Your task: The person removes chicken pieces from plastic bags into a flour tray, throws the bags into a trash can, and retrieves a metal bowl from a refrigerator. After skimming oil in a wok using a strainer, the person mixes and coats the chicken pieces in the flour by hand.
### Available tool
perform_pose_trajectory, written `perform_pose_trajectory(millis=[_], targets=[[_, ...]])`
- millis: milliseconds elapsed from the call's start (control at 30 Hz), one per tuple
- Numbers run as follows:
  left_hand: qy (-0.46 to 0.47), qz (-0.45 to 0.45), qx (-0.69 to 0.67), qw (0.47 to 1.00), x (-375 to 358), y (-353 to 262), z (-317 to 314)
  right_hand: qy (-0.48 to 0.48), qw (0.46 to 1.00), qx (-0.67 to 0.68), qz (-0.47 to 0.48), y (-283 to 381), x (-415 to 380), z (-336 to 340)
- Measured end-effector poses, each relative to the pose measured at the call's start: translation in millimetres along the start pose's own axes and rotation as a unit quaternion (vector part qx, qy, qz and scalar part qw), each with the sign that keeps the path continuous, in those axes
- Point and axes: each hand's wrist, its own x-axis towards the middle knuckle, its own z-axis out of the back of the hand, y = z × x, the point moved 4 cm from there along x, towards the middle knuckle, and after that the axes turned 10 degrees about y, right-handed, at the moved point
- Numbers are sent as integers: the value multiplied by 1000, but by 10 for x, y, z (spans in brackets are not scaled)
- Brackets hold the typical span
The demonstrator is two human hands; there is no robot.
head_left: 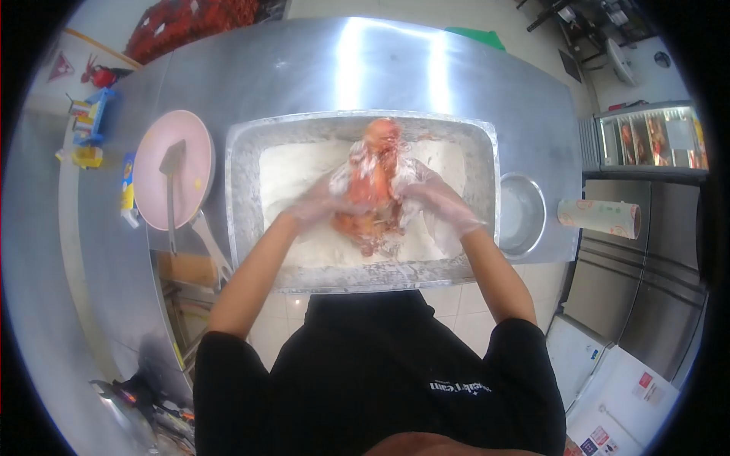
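Note:
A large piece of raw marinated chicken (372, 178), orange-red and dusted white, is held over a bed of flour inside a big steel tray (243, 197). My left hand (319, 204) in a clear plastic glove grips its left side. On the chicken's right side, my gloved right hand (437, 201) grips it too. Both hands press against the meat above the flour.
A pink pan (152, 197) with a spatula (172, 175) in it lies left of the tray on the steel counter (319, 68). A small steel bowl (523, 214) and a paper cup (601, 216) lying on its side sit to the right. A display case (654, 140) stands at the far right.

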Motion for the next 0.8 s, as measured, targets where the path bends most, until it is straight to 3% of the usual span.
perform_pose_trajectory(millis=[100,167,267,367,467,567,667,733,800], targets=[[35,15,-77,996,-161,211,301,50,991,-99,77,93,-31,-42],[-83,41,-41,995,-350,8,461,80,985,-86,126,116,-59,30],[-241,95,5,966,-145,719,1130,16,994,-31,103,25,282,500],[-248,153,-15,956,93,258,789,31,994,59,86,-101,683,507],[-194,95,28,976,652,518,845,17,997,-62,41,43,1000,19],[-156,151,-19,976,505,203,464,51,996,-69,14,415,755,-387],[-124,105,-44,986,390,343,545,189,978,-80,43,550,571,-539],[-94,124,48,987,90,474,661,251,901,-213,281,10,792,-502],[-84,167,84,979,-133,521,740,233,861,-348,290,-208,739,-381]])
